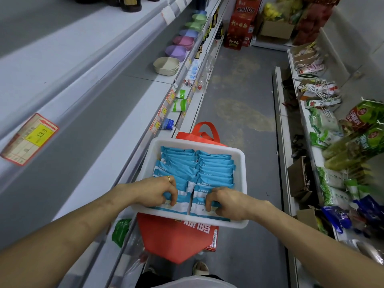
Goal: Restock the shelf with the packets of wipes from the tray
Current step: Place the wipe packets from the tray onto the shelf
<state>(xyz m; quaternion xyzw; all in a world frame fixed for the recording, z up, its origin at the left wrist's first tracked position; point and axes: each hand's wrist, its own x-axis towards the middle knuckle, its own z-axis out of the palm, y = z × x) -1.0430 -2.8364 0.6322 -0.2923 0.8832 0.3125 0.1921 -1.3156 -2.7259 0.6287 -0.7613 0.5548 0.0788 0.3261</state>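
Note:
A white tray (242, 163) rests on a red bag in the aisle and holds two rows of blue-and-white packets of wipes (216, 169). My left hand (160, 189) is in the left row, fingers curled round the nearest packets. Over the right row, my right hand (224, 201) grips the front packets (198, 206) the same way. The grey shelf (87, 113) to my left runs alongside the tray, with a long bare stretch.
The red bag (176, 240) under the tray stands on the floor. Coloured bowls (166, 64) and small packets sit further along the left shelf. Racks of bagged goods (332, 183) line the right side. Red boxes (241, 23) stand at the aisle's end.

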